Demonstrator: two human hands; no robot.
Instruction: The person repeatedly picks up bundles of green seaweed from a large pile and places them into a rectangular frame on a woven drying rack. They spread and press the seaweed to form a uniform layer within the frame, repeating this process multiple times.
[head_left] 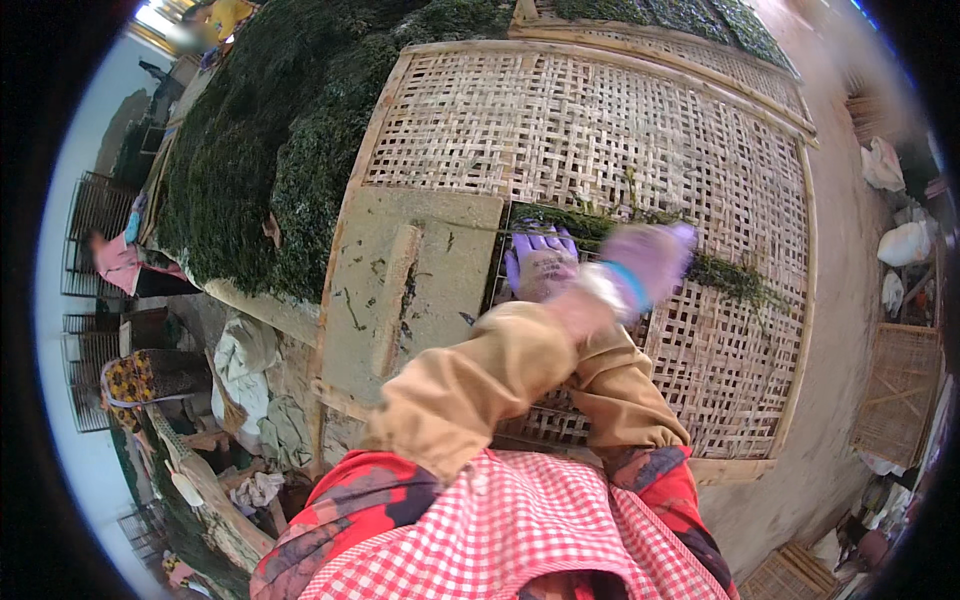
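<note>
My forearms in tan sleeves cross over a woven bamboo-strip rack (pixel 600 120) with a wooden frame. My right hand (pixel 543 265), in a purple glove, lies palm down with its fingers spread, their tips at a row of dark green, stringy plant strands (pixel 570 217). Over it reaches my left hand (pixel 648 265), also purple-gloved with a blue band at the wrist. Motion smears its fingers, so its hold is unclear. More thin green strands (pixel 735 278) trail to the right across the weave. Left of my hands, a flat greyish board (pixel 350 270) with a raised wooden bar (pixel 398 300) rests on the rack.
A large heap of dark green plants (pixel 250 170) rises at the left. Beyond the rack lies another woven rack (pixel 690 60) with greenery on it. White sacks (pixel 245 365) lie at the lower left. Other people, one in pink (pixel 120 262), are at the far left.
</note>
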